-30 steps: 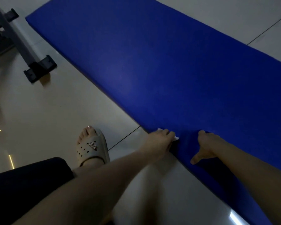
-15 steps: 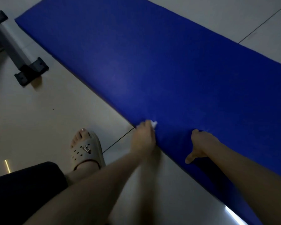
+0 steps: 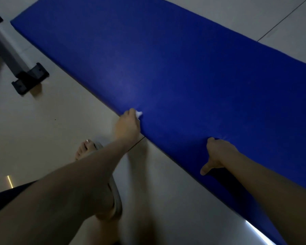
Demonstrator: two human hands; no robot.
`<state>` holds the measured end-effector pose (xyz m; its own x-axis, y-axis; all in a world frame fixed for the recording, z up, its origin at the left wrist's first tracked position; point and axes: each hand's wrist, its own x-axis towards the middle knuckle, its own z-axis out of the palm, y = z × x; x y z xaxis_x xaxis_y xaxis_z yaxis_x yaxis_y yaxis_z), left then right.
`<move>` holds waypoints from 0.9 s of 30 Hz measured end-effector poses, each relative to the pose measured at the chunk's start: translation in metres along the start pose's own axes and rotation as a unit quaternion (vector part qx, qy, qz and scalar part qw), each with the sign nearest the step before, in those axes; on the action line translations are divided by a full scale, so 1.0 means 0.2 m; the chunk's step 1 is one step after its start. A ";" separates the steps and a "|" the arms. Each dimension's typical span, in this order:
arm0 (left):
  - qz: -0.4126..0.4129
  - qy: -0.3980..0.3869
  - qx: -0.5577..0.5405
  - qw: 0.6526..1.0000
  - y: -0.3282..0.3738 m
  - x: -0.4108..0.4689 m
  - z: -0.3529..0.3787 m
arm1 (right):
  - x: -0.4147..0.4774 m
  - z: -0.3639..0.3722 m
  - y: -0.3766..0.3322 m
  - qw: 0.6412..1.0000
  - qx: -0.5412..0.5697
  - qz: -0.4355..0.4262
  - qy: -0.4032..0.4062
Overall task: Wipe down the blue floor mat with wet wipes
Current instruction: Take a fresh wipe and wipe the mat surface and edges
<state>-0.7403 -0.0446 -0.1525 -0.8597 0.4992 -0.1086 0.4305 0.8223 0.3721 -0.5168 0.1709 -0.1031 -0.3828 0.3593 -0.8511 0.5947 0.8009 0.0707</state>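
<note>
The blue floor mat (image 3: 175, 73) lies diagonally across the pale tiled floor, from top left to bottom right. My left hand (image 3: 128, 125) grips a crumpled white wet wipe (image 3: 138, 114) and presses it against the mat's near edge. Only a small tuft of the wipe shows past my fingers. To the right, my right hand (image 3: 217, 153) rests on the mat by the same edge, fingers curled into the mat surface and thumb pointing back toward the floor.
A grey metal bar with a black foot (image 3: 29, 79) stands on the floor at the left, close to the mat's far corner. My sandalled foot (image 3: 88, 149) is on the tiles below my left forearm. Floor tile joints cross at top right.
My left hand has slid the wipe leftward along the mat's near edge, away from my right hand. The right hand has kept its place on the mat.
</note>
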 end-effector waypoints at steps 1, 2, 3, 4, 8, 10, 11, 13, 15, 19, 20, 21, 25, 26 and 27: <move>-0.039 0.026 -0.021 0.999 0.02 0.01 0.01 | 0.00 0.00 0.00 1.000 -0.003 -0.002 0.003; -0.070 0.039 -0.042 0.996 0.08 -0.01 0.02 | 0.00 0.00 0.01 1.000 -0.005 -0.003 0.005; -0.091 0.039 -0.055 0.994 0.14 -0.06 0.05 | 0.00 0.01 0.01 1.000 -0.006 -0.006 0.006; -0.098 0.029 -0.062 0.993 0.21 -0.13 0.09 | 0.00 0.01 0.01 1.000 -0.006 -0.007 0.006; 0.041 -0.060 -0.079 0.994 0.45 -0.51 0.28 | 0.00 0.00 0.01 1.000 0.002 -0.006 0.008; 0.149 -0.097 -0.087 0.980 0.55 -0.71 0.34 | 0.00 0.01 0.02 1.000 0.006 -0.013 0.019; 0.195 -0.114 -0.084 0.971 0.57 -0.78 0.35 | 0.00 0.01 0.02 1.000 0.007 -0.016 0.025; 0.286 -0.148 -0.057 0.945 0.54 -0.80 0.33 | 0.00 0.02 0.03 0.999 0.005 -0.016 0.031; 0.368 -0.154 -0.016 0.917 0.44 -0.70 0.27 | -0.01 0.03 0.03 1.000 0.003 -0.014 0.026; 0.253 -0.101 0.030 0.962 0.14 -0.33 0.09 | -0.01 0.01 0.03 1.000 0.002 -0.015 0.007; 0.182 -0.071 0.040 0.980 0.07 -0.24 0.05 | -0.01 0.00 0.02 1.000 0.002 -0.014 0.006; 0.102 -0.042 0.042 0.993 0.02 -0.16 0.01 | -0.01 0.00 0.02 1.000 0.003 -0.012 0.002; -0.064 0.008 -0.020 0.998 0.07 -0.12 0.01 | -0.01 0.00 0.02 1.000 -0.001 -0.010 0.006; -0.073 0.009 -0.044 0.996 0.13 -0.17 0.03 | -0.01 0.00 0.02 1.000 0.000 -0.010 0.004; -0.076 0.010 -0.067 0.995 0.18 -0.24 0.05 | -0.01 0.00 0.02 1.000 0.001 -0.009 0.002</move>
<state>-0.6807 -0.0359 -0.1431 -0.9181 0.3649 -0.1550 0.2553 0.8433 0.4730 -0.5130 0.1729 -0.1008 -0.3971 0.3463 -0.8499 0.5887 0.8066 0.0536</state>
